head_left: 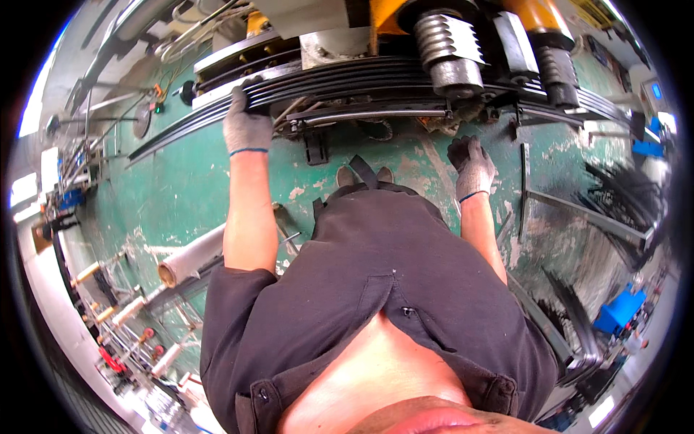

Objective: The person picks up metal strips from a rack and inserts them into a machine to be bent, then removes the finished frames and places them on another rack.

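My left hand (pixel 247 132), in a pale knitted work glove with a blue cuff, grips the near edge of a stack of long dark metal strips (pixel 340 81). Its thumb lies against the strips, and part of its fingers is hidden by them. The strips run across the machine front and jut out to the left. Away from the strips, my right hand (pixel 475 168) hovers over the floor, in a matching glove blackened on the palm side. Its fingers are loosely bent and apart, with nothing visible in them.
Above the strips stand two ribbed metal press columns (pixel 450 50) with orange housings. A thin metal rod (pixel 376 114) runs along the machine's near side. On the right are a metal floor frame (pixel 585 210) and a pile of dark strips (pixel 625 192). A cardboard-cored roll (pixel 191 259) lies left.
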Tool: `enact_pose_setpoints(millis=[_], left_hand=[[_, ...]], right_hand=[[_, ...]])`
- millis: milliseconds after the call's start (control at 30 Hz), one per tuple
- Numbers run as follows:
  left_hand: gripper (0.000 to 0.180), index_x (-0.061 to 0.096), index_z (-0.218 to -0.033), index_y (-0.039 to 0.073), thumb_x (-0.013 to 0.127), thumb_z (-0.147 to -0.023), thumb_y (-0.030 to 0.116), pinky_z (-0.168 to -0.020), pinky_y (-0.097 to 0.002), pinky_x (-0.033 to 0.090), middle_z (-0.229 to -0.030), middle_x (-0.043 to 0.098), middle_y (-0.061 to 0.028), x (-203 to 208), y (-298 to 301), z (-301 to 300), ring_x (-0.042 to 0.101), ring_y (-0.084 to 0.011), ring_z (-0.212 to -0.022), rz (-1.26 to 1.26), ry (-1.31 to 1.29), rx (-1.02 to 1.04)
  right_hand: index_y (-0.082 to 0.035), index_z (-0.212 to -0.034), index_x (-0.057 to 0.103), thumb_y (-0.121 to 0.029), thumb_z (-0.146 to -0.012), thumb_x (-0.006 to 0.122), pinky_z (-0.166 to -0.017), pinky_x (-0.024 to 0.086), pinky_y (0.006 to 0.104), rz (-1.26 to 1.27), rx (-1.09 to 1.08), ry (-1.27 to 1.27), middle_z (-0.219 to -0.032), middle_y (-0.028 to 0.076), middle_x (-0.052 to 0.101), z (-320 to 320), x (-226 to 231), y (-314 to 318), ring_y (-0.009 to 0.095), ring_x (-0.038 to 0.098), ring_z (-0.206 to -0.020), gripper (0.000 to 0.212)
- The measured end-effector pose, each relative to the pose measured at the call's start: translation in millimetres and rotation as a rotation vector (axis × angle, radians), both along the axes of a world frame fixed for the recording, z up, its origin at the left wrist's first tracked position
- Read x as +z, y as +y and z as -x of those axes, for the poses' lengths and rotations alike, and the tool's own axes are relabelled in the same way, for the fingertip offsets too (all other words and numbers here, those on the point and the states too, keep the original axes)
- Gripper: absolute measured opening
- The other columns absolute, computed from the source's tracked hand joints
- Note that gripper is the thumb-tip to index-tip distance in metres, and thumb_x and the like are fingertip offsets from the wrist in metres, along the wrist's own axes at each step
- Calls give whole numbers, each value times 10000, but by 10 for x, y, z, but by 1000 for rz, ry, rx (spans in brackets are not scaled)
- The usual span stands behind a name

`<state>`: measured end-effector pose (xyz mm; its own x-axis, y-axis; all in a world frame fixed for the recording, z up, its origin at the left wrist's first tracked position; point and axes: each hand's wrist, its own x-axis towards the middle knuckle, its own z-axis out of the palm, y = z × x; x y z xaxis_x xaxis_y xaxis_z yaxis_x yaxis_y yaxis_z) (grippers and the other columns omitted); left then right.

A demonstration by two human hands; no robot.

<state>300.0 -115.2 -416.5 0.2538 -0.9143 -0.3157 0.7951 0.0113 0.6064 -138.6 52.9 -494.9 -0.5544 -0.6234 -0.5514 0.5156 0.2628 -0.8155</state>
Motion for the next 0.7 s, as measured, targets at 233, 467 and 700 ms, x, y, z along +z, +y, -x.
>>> enact_pose_setpoints(millis=[233,467,700], left_hand=[[392,618,-1303,-5,504,-1086,301,-1203,-493,391,-1342,656,-172,111,101,119,578,-345,-1298,-99,238,-149],[489,568,-1330,9,453,-1089,419,-1151,-611,412,-1357,624,-206,61,175,-1975,573,-404,-1284,62,121,161],[673,258,-1557,57,416,-1084,508,-1120,-684,405,-1548,343,-240,-138,214,-4172,456,-509,-1345,-41,-119,414]], right_hand=[[-3,-1164,669,-159,-1024,626,-826,598,411,-50,107,-26,-1051,112,713,-116,-227,-197,269,702,-907,214],[-42,-1022,618,-194,-1009,658,-759,506,414,-78,42,-349,-886,108,615,430,-1284,492,269,600,-840,157],[35,-994,764,-404,-963,656,-680,572,380,-955,290,648,-921,122,755,22,-1106,1347,248,717,-775,453]])
